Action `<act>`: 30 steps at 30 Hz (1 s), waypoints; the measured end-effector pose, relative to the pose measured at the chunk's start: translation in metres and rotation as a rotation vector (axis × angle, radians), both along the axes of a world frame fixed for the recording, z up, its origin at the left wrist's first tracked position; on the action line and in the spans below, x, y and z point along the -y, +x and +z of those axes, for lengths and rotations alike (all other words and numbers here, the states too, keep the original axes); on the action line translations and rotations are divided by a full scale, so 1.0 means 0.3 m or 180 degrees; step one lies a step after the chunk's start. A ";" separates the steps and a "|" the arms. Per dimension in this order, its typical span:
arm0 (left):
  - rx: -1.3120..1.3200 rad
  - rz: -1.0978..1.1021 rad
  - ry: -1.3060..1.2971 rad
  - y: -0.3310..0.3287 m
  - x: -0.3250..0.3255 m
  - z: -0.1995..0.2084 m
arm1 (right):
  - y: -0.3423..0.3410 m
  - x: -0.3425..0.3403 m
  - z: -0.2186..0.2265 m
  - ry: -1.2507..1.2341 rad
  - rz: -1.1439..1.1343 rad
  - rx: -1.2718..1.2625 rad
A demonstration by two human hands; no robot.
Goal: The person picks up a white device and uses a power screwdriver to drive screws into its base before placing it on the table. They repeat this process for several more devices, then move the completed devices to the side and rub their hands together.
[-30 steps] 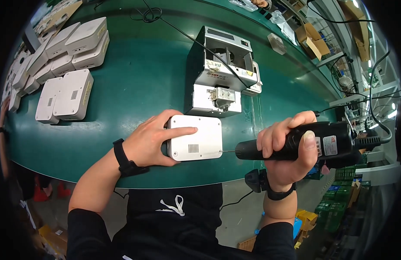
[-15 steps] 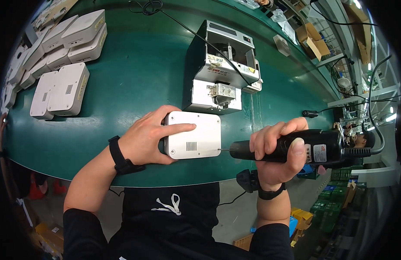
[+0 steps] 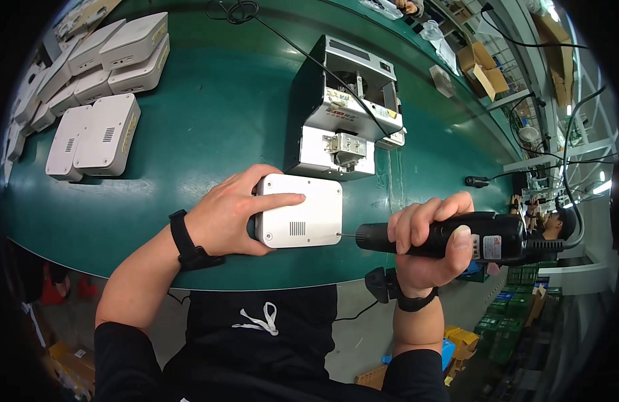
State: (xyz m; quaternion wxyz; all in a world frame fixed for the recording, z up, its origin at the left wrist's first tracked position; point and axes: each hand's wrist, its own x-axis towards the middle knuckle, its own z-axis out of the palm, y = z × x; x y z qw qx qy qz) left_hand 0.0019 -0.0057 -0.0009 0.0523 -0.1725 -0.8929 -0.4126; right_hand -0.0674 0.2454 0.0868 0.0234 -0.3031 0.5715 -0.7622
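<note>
Just nearside of the grey machine, the left hand gripped the white case, presumably bracing it against the black screwdriver clasped in the right hand, bit at one corner.

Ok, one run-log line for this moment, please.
left hand: gripping white case, index finger on top | right hand: holding black power screwdriver, bit at case's near right corner | beyond case: silver-and-black machine
</note>
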 end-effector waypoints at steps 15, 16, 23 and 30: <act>0.0007 -0.0003 -0.0033 0.008 0.007 0.012 | -0.210 0.193 0.164 -0.0170 -0.0779 -0.0242; 0.0003 0.0019 -0.0040 0.008 0.010 0.011 | -0.216 0.206 0.159 -0.0054 -0.0879 -0.0284; -0.0013 -0.0045 0.0089 0.009 0.019 -0.003 | -0.140 0.177 0.135 0.0118 -0.0257 0.0236; -0.0034 0.0044 0.0037 0.006 0.018 -0.007 | 0.048 0.151 0.146 0.0077 0.0245 0.0231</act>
